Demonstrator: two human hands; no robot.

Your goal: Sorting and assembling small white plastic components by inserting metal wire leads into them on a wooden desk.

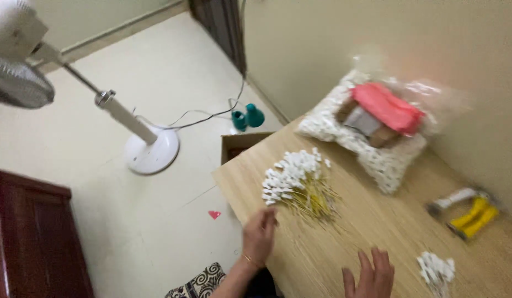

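A bundle of thin yellow sticks with white tips lies on the wooden table near its left edge. My left hand rests at the table's edge just below that bundle, fingers bent, nothing visibly in it. My right hand lies flat on the table with fingers spread, empty. A smaller bunch of white-tipped sticks sits to the right of my right hand.
A clear bag of white pieces with a pink packet on top leans by the wall. A yellow-handled tool lies at the right. On the floor stand a pedestal fan, a cardboard box and a dark cabinet.
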